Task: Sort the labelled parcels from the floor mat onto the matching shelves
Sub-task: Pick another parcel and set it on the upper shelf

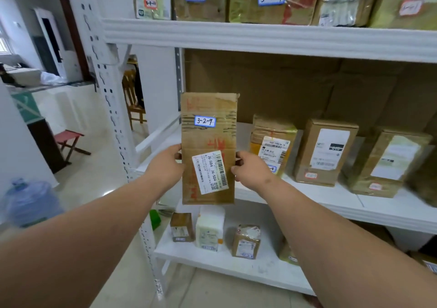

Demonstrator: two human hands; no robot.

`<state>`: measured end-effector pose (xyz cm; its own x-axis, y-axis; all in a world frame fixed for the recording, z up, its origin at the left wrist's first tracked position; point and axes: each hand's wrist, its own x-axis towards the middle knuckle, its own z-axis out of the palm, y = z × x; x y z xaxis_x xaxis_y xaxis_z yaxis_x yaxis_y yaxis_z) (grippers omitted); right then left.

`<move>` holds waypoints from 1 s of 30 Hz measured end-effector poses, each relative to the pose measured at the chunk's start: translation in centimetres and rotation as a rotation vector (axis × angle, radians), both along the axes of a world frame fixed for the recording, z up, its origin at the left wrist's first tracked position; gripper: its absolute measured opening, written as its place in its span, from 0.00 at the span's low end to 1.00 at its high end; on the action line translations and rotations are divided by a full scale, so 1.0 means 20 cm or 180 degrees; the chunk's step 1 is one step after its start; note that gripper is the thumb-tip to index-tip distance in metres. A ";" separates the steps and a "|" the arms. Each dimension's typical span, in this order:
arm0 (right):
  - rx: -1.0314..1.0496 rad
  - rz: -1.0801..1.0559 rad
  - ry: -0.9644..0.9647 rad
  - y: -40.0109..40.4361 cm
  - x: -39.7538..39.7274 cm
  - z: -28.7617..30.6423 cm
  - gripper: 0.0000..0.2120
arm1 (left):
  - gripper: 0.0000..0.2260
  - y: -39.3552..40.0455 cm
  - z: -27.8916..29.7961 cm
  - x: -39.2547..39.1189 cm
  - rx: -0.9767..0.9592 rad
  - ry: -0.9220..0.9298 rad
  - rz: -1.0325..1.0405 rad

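shelving (260, 39): three white tiers, parcels already on each; top row tags read 3-1-10, 3-1-9
progress: judged mid-sort; floor mat out of view, remaining count unknown
held parcel (208, 147): upright flat carton in front of middle shelf (331, 196), not yet set down; tag 3-2-9, shipping label J6-S04
neighbour box (272, 147): tag ends -8, so slot looks right
left hand (166, 163): grasps carton's left edge
right hand (250, 168): grasps right edge

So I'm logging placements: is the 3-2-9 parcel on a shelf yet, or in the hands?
In the hands. The 3-2-9 parcel stands upright, gripped at its sides by the left hand and right hand, in front of the middle shelf.
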<state>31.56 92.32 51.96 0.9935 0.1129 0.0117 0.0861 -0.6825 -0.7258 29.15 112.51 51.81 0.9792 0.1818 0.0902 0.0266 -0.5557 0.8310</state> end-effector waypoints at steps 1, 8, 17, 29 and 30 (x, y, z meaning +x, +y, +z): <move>0.0034 -0.0009 0.0011 0.01 0.03 -0.01 0.15 | 0.19 0.00 0.00 0.03 -0.0063 -0.0047 -0.0023; 0.0411 -0.0196 0.0102 0.08 0.24 -0.06 0.16 | 0.24 0.02 0.00 0.34 -0.0174 -0.0002 -0.0300; 0.0504 -0.0631 0.0292 0.12 0.52 -0.11 0.30 | 0.23 0.03 -0.02 0.70 -0.0298 0.0165 -0.0924; 0.0122 -0.0849 0.0196 0.14 0.59 -0.17 0.37 | 0.26 0.06 -0.12 0.86 0.0028 0.0206 -0.1246; 0.0067 -0.0843 0.0186 0.15 0.59 -0.17 0.37 | 0.26 0.06 -0.12 0.86 0.0176 0.0206 -0.1246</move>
